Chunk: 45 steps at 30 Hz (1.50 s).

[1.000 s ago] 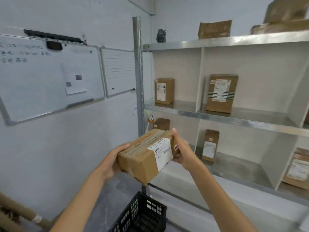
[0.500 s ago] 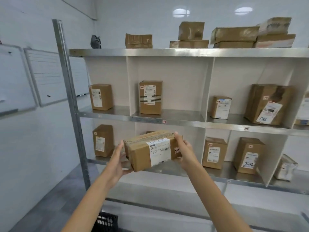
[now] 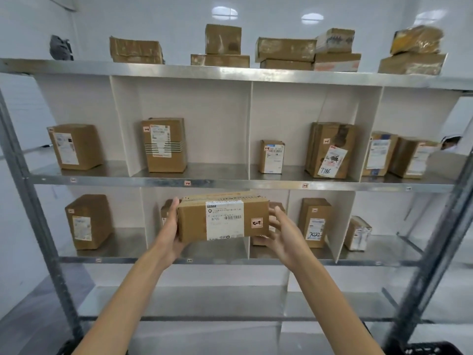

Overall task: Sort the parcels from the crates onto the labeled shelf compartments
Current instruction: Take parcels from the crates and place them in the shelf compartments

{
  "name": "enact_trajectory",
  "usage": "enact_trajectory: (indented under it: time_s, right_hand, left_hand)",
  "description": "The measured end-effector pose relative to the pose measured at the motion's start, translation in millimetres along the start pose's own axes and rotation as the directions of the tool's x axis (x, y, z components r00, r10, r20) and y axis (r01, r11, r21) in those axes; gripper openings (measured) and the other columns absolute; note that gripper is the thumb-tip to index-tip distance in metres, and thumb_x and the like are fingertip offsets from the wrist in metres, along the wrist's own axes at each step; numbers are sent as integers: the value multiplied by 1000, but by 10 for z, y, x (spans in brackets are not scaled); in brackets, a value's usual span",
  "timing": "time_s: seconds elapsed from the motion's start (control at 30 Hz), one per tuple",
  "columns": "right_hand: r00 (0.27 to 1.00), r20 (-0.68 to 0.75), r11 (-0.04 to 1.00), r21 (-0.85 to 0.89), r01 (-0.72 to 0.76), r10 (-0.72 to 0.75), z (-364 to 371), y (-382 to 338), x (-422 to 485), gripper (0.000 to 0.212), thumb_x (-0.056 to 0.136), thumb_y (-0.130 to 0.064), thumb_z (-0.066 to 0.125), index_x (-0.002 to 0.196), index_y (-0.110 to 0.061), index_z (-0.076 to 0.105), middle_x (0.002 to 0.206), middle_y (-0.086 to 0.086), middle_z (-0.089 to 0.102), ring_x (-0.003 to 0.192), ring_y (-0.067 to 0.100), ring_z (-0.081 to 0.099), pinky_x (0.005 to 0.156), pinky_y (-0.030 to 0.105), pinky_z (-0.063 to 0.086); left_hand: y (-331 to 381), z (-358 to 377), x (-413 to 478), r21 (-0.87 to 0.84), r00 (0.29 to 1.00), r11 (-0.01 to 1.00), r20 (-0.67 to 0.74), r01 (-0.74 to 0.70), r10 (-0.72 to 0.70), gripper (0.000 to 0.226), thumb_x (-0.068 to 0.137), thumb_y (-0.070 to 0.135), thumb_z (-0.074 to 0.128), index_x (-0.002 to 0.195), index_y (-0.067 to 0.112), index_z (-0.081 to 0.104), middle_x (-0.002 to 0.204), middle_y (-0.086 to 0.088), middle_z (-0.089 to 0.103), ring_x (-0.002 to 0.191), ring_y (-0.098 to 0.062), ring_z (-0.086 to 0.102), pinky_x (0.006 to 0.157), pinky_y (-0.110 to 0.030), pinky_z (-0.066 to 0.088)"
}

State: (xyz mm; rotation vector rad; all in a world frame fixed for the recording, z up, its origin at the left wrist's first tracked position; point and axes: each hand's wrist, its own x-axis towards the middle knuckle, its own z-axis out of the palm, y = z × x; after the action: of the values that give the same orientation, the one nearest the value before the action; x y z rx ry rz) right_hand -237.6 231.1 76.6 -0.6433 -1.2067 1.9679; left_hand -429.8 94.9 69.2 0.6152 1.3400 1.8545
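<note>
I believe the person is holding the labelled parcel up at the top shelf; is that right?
Not quite. The head view shows the parcel, held between the left hand and right hand, in front of the lower row of compartments, not at the top shelf.

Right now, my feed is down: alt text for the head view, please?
A person holds a labelled cardboard parcel between left hand and right hand before the lower row of a metal shelf unit. Boxes stand in compartments of both rows; more are stacked on top.
</note>
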Motion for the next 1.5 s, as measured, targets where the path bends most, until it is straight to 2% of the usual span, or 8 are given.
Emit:
enact_trajectory:
  time_s: [0.27, 0.4, 0.63, 0.77, 1.0, 1.2, 1.33, 1.5]
  right_hand:
    - [988, -73, 988, -72, 133, -139, -119, -68, -64, 26, 101, -28, 41, 105, -19, 64, 107, 14, 68, 104, 26, 62, 98, 46, 49]
    - [966, -91, 969, 38, 246, -242, -76, 2, -39, 24, 100, -26, 43, 118, -15, 53, 105, 12, 67, 112, 29, 58, 99, 42, 47]
    - [972, -65, 972, 48, 231, -228, 195, 441, -51, 95, 71, -46, 75, 140, -55, 11, 134, 0, 55, 119, 24, 56, 94, 57, 48]
    - [955, -204, 976, -25, 214, -215, 232, 520, 21, 133, 49, -58, 80, 141, -52, -15, 147, -3, 35, 130, 23, 43, 106, 55, 38]
    - [934, -215, 954, -157, 257, -287, 46, 463, 26, 104, 72, -31, 78, 145, -44, 6, 144, -2, 38, 126, 18, 45, 106, 47, 41]
    - [926, -64, 836, -456, 305, -373, 74, 463, -73, 107, 71, -33, 81, 144, -45, 4, 147, -14, 28, 132, 10, 34, 104, 34, 42]
    - [918, 85, 692, -631, 350, -387, 98, 429, -147, 112, 72, -32, 80, 146, -43, -4, 148, -16, 23, 131, 4, 32, 105, 30, 41]
    - [916, 177, 597, -711, 372, -360, 34, 435, -195, 118, 73, -29, 79, 145, -45, -12, 143, -24, 20, 128, -1, 27, 108, 32, 37]
  left_hand:
    - [34, 87, 153, -16, 986, 996, 143, 92, -89, 31, 94, 43, 45, 112, 26, 63, 99, -6, 64, 76, -15, 62, 62, -33, 52]
    - [-75, 88, 183, -87, 978, 988, 175, 126, -110, 31, 92, 39, 50, 116, 23, 59, 100, -10, 63, 82, -17, 62, 60, -30, 55]
    - [-402, 371, 215, -123, 992, 990, 117, 70, -56, 46, 89, 37, 58, 129, 19, 44, 119, -19, 57, 90, -29, 66, 62, -40, 56]
    - [-561, 460, 166, -132, 968, 981, 225, 143, -111, 56, 85, 28, 65, 129, 21, 33, 126, -19, 53, 106, -34, 61, 72, -51, 55]
    - [-446, 381, 287, 493, 991, 869, 131, -32, -39, 65, 79, 52, 65, 131, 27, 35, 141, 1, 39, 120, -16, 42, 103, -39, 39]
    - [-226, 556, 315, 497, 972, 843, 199, -208, 122, 71, 83, 47, 60, 143, 30, 26, 149, 0, 31, 125, -18, 42, 86, -29, 42]
    - [-111, 649, 283, 461, 964, 858, 233, -228, 131, 85, 78, 50, 60, 147, 27, 15, 146, 0, 35, 118, -13, 43, 93, -30, 39]
    - [-119, 689, 289, 461, 978, 870, 188, -173, 95, 126, 53, 71, 69, 148, 35, -5, 153, 1, 22, 136, -24, 31, 110, -47, 31]
